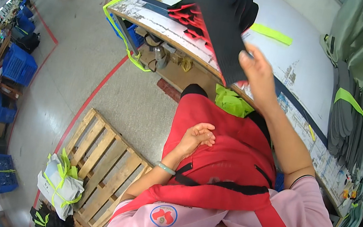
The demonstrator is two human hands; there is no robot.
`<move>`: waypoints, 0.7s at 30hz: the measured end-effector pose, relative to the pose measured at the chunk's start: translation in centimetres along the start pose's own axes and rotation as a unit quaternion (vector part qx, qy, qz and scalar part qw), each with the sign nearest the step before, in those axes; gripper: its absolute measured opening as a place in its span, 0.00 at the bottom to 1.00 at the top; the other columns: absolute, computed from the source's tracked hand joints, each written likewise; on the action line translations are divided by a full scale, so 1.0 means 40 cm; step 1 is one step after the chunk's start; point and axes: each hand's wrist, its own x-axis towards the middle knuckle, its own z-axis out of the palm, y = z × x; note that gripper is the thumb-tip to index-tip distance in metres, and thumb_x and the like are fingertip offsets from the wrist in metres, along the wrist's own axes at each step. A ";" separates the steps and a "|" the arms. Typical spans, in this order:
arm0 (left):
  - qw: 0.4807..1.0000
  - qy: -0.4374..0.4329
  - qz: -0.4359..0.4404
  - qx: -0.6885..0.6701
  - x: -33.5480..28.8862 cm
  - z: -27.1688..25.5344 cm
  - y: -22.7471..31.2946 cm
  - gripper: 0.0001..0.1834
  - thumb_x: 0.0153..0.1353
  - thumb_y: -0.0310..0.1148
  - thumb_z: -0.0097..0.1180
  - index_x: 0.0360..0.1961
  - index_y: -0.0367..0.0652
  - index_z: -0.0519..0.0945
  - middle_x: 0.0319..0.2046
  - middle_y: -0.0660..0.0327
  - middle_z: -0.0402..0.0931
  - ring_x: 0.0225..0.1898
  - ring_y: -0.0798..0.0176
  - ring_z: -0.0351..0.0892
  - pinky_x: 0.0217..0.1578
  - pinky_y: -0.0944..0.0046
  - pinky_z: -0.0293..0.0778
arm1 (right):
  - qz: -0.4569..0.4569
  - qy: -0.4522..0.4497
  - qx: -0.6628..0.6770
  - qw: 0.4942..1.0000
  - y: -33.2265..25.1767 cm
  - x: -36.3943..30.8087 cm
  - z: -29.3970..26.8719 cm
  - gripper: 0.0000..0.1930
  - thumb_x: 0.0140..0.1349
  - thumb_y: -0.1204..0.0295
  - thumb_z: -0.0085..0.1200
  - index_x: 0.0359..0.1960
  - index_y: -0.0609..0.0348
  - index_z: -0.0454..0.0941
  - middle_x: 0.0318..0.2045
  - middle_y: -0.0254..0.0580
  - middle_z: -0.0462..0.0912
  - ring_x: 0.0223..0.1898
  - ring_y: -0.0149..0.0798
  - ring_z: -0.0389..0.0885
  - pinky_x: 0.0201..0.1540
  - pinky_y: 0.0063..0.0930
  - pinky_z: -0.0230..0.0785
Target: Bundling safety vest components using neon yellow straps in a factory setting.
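Observation:
A dark ribbed fabric piece (pixel 220 33) with a red edge stands raised and slanted over the near edge of the white table (pixel 311 63). My right hand (pixel 258 76) is at its right side, the thumb over the edge and the other fingers partly hidden. Behind it lies a pile of black fabric pieces (pixel 247 3). Red-edged pieces (pixel 193 18) show in layers to its left on the tabletop. My left hand (pixel 197 138) hangs in front of the red apron (pixel 229 146), its fingers loosely curled and holding nothing.
A wooden pallet (pixel 106 168) lies on the floor at left, with a tied white bundle (pixel 61 184) on it. Grey fabric pieces (pixel 348 118) are stacked on the table's right. A yellow-green strip (pixel 137 59) hangs off the left end. Blue crates (pixel 20 65) line the far left.

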 end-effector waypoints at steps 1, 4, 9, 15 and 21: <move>1.000 -0.014 -0.005 -0.014 0.006 -0.004 0.001 0.12 0.64 0.23 0.50 0.49 0.38 0.72 0.34 0.57 0.78 0.34 0.64 0.80 0.36 0.67 0.77 | 0.038 0.008 -0.051 0.998 -0.029 0.041 -0.019 0.23 0.68 0.66 0.48 0.60 0.65 0.62 0.37 0.37 0.80 0.33 0.22 0.74 0.30 0.19 0.71; 0.999 -0.019 -0.026 -0.036 0.020 -0.016 0.013 0.12 0.64 0.24 0.50 0.49 0.38 0.72 0.34 0.57 0.78 0.34 0.63 0.80 0.37 0.67 0.77 | 0.003 -0.010 0.062 0.998 -0.086 0.157 -0.031 0.20 0.67 0.67 0.49 0.58 0.63 0.66 0.34 0.36 0.78 0.27 0.25 0.73 0.24 0.17 0.68; 0.996 -0.026 -0.057 -0.066 0.039 -0.024 0.032 0.12 0.64 0.26 0.51 0.48 0.38 0.73 0.34 0.57 0.78 0.35 0.63 0.79 0.38 0.66 0.78 | 0.083 -0.039 0.132 0.987 -0.046 0.400 -0.096 0.12 0.64 0.70 0.52 0.45 0.64 0.69 0.34 0.41 0.77 0.26 0.27 0.74 0.25 0.18 0.71; 0.994 -0.027 -0.047 -0.098 0.028 -0.039 0.031 0.12 0.65 0.26 0.50 0.49 0.37 0.73 0.34 0.57 0.78 0.36 0.63 0.80 0.38 0.65 0.78 | 0.235 -0.051 0.145 0.960 0.022 0.481 -0.107 0.14 0.61 0.68 0.58 0.40 0.65 0.70 0.32 0.45 0.77 0.22 0.26 0.74 0.20 0.13 0.71; 0.993 -0.015 -0.035 -0.112 0.014 -0.048 0.037 0.12 0.65 0.26 0.50 0.49 0.37 0.73 0.34 0.57 0.79 0.36 0.63 0.80 0.38 0.65 0.78 | 0.186 0.015 -0.033 0.982 -0.012 0.434 -0.066 0.23 0.62 0.56 0.56 0.45 0.68 0.71 0.20 0.36 0.75 0.16 0.21 0.64 0.15 0.14 0.56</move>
